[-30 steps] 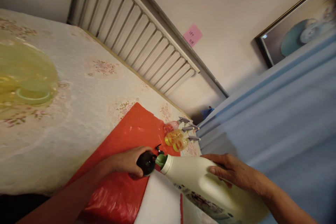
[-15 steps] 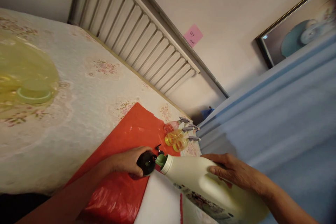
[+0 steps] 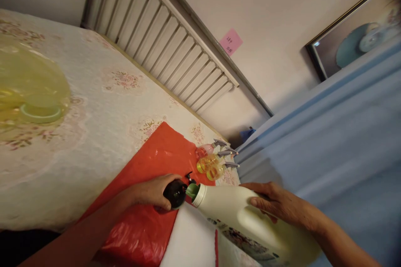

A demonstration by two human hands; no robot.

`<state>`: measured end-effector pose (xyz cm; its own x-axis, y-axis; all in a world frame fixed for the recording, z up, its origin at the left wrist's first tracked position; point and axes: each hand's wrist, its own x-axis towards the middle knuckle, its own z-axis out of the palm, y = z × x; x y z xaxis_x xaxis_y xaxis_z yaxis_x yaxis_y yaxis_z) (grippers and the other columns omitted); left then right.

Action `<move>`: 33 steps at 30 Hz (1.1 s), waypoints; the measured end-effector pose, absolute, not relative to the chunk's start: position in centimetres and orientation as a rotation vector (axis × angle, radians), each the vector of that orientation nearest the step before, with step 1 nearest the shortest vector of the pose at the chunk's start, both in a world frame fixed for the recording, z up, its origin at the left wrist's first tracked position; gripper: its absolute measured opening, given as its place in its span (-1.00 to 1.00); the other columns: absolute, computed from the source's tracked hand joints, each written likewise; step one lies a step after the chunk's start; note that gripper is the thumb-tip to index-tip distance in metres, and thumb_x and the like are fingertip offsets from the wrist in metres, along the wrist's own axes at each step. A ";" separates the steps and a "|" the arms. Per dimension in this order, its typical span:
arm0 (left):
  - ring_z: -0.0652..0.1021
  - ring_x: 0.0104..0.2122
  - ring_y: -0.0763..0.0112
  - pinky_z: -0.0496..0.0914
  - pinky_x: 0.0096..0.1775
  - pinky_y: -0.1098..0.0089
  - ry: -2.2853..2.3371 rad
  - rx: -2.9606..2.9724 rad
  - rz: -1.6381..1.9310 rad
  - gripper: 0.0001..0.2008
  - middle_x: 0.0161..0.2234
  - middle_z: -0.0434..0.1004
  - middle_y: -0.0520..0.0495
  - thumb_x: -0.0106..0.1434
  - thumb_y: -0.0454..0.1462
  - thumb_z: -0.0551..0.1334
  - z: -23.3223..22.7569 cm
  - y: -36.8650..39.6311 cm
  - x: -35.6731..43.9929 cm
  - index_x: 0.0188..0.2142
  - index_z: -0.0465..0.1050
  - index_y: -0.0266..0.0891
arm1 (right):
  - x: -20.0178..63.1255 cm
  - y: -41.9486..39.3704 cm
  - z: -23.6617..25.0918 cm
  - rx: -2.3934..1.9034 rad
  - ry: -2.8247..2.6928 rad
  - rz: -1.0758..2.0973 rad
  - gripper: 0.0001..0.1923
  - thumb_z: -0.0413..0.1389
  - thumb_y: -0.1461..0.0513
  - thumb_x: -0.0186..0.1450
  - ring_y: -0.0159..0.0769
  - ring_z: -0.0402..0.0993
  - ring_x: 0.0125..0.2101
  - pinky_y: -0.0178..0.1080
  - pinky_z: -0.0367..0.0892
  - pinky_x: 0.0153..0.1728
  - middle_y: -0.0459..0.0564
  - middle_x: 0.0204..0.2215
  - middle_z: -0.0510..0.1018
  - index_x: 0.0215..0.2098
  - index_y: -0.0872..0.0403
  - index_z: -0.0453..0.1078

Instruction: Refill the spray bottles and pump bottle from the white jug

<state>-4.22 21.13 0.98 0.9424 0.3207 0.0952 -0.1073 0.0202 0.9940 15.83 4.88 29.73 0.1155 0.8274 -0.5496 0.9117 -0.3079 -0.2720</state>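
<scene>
The right hand (image 3: 278, 204) is wrapped around the handle side of a large cream plastic jug (image 3: 247, 225) with a printed label, tipped so that its green spout (image 3: 191, 190) points left and meets the mouth of a small dark round bottle (image 3: 174, 194). The left hand (image 3: 152, 192) is closed around that dark bottle, holding it on a red plastic bag (image 3: 147, 200) spread over the desk (image 3: 94, 125), which is covered with a pale floral cloth. Just beyond the spout lie three small clear spray bottles (image 3: 213, 160), one pinkish and two yellow, with grey trigger heads. At the far left sits a translucent yellow plastic basin (image 3: 28, 91). A pink sticky note (image 3: 230, 42) is on the wall above a white slatted radiator (image 3: 163, 46), and blue fabric (image 3: 328, 142) fills the right side
</scene>
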 end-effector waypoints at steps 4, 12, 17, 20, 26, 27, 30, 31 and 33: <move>0.50 -0.40 0.30 0.27 -0.51 0.43 0.185 1.527 0.342 -0.34 -0.30 0.46 0.04 -0.19 -0.44 0.28 1.1 21.1 -4.3 -0.03 0.31 -0.09 | 15.9 4.8 29.7 2.241 1.767 -0.961 -0.44 0.01 -0.08 0.38 -0.42 0.32 -0.48 -0.46 0.31 -0.58 -0.06 -0.40 0.45 0.21 0.04 0.33; 0.48 -0.41 0.32 0.25 -0.54 0.45 0.190 1.529 0.326 -0.33 -0.30 0.44 0.05 -0.20 -0.43 0.25 1.3 21.0 -4.3 -0.02 0.29 -0.09 | 16.3 5.0 29.6 2.233 1.746 -0.963 -0.40 0.00 -0.10 0.37 -0.43 0.31 -0.50 -0.45 0.31 -0.58 -0.06 -0.41 0.44 0.22 0.07 0.31; 0.48 -0.41 0.33 0.25 -0.53 0.46 0.184 1.522 0.332 -0.34 -0.31 0.44 0.05 -0.20 -0.44 0.26 1.1 21.0 -4.2 -0.03 0.30 -0.10 | 16.1 5.0 29.7 2.241 1.730 -0.956 -0.40 0.01 -0.10 0.37 -0.41 0.31 -0.49 -0.44 0.31 -0.58 -0.06 -0.43 0.42 0.22 0.07 0.32; 0.48 -0.41 0.34 0.26 -0.53 0.46 0.182 1.514 0.333 -0.34 -0.31 0.44 0.05 -0.19 -0.44 0.27 1.0 21.1 -4.2 -0.02 0.30 -0.10 | 16.0 5.0 29.7 2.230 1.745 -0.938 -0.41 0.00 -0.09 0.37 -0.43 0.30 -0.51 -0.44 0.30 -0.59 -0.07 -0.45 0.41 0.21 0.07 0.32; 0.47 -0.45 0.36 0.26 -0.55 0.46 0.170 1.506 0.334 -0.35 -0.32 0.44 0.05 -0.19 -0.44 0.26 1.0 21.1 -4.3 -0.03 0.30 -0.10 | 16.3 5.0 29.6 2.235 1.738 -0.934 -0.42 0.00 -0.10 0.37 -0.43 0.30 -0.52 -0.43 0.30 -0.58 -0.06 -0.41 0.45 0.22 0.04 0.31; 0.46 -0.46 0.37 0.26 -0.56 0.46 0.168 1.496 0.326 -0.34 -0.33 0.44 0.06 -0.19 -0.44 0.26 1.0 21.0 -4.3 -0.02 0.29 -0.10 | 16.3 5.0 29.6 2.236 1.736 -0.932 -0.42 0.00 -0.10 0.37 -0.43 0.31 -0.51 -0.43 0.31 -0.58 -0.06 -0.41 0.44 0.22 0.04 0.31; 0.46 -0.47 0.38 0.25 -0.56 0.47 0.176 1.483 0.317 -0.33 -0.34 0.43 0.06 -0.19 -0.44 0.26 1.1 21.0 -4.3 -0.02 0.28 -0.10 | 16.4 5.0 29.6 2.234 1.735 -0.931 -0.41 0.00 -0.10 0.37 -0.43 0.31 -0.52 -0.43 0.31 -0.59 -0.06 -0.42 0.43 0.22 0.05 0.31; 0.46 -0.47 0.38 0.25 -0.56 0.47 0.177 1.481 0.317 -0.33 -0.34 0.43 0.07 -0.19 -0.45 0.26 1.0 21.0 -4.2 -0.02 0.28 -0.10 | 16.3 5.0 29.6 2.233 1.736 -0.932 -0.41 0.00 -0.09 0.37 -0.43 0.31 -0.52 -0.43 0.31 -0.59 -0.06 -0.42 0.43 0.22 0.05 0.31; 0.45 -0.47 0.38 0.24 -0.56 0.47 0.173 1.476 0.318 -0.34 -0.33 0.43 0.07 -0.19 -0.45 0.26 1.0 21.0 -4.2 -0.02 0.29 -0.09 | 16.3 5.0 29.7 2.232 1.738 -0.936 -0.41 0.00 -0.09 0.37 -0.43 0.30 -0.51 -0.43 0.31 -0.59 -0.07 -0.43 0.42 0.21 0.06 0.32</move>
